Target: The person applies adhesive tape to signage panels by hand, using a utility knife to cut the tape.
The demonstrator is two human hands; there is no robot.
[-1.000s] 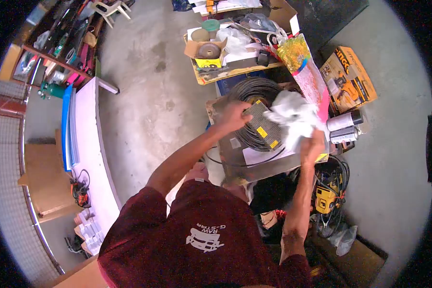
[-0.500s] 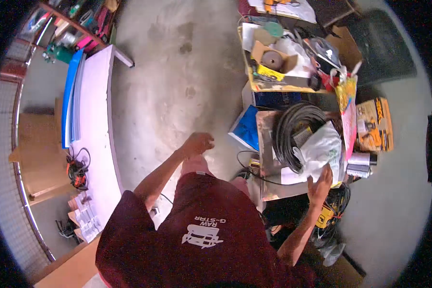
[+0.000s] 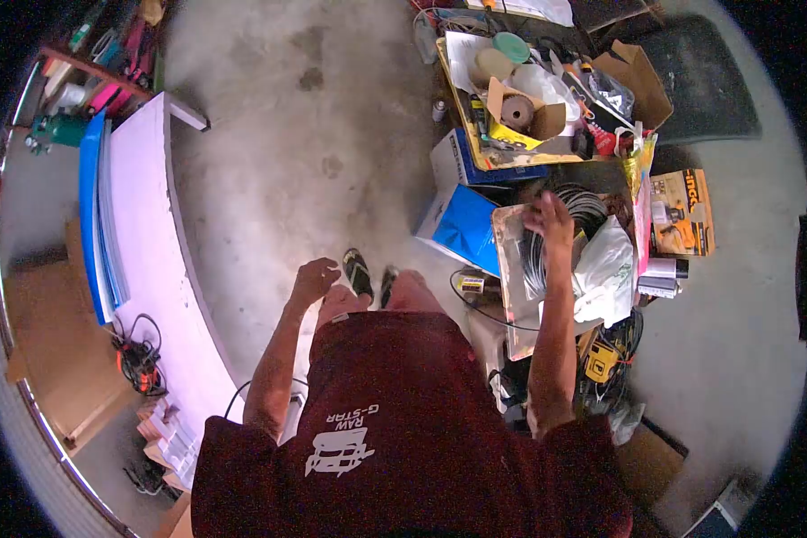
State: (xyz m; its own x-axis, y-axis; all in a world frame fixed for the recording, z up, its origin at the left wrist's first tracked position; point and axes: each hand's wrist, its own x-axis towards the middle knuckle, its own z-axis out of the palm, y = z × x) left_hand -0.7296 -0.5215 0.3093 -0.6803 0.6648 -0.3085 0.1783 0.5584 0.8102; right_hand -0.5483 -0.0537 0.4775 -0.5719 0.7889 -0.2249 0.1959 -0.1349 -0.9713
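My right hand [image 3: 551,224] reaches over the stand at my right, fingers apart, and overlaps the left part of a coil of black cable [image 3: 585,209]. A crumpled white plastic bag [image 3: 605,269] lies just to the right of my forearm, against the coil. My left hand [image 3: 316,280] hangs in front of my left thigh above the floor, fingers loosely bent and holding nothing. The stand's worn top [image 3: 522,334] shows below and left of my right forearm.
Beyond the coil, a tray [image 3: 484,161] carries an open yellow box [image 3: 511,139] and mixed items. Blue and white boxes [image 3: 462,229] stand on the floor beside the stand. A white table [image 3: 148,215] with blue folders [image 3: 94,215] runs along my left. An orange tool box [image 3: 683,213] lies at right.
My right hand has moved from the white bag forward and left to over the cable coil. My left hand has shifted left and slightly down, and the view has turned.
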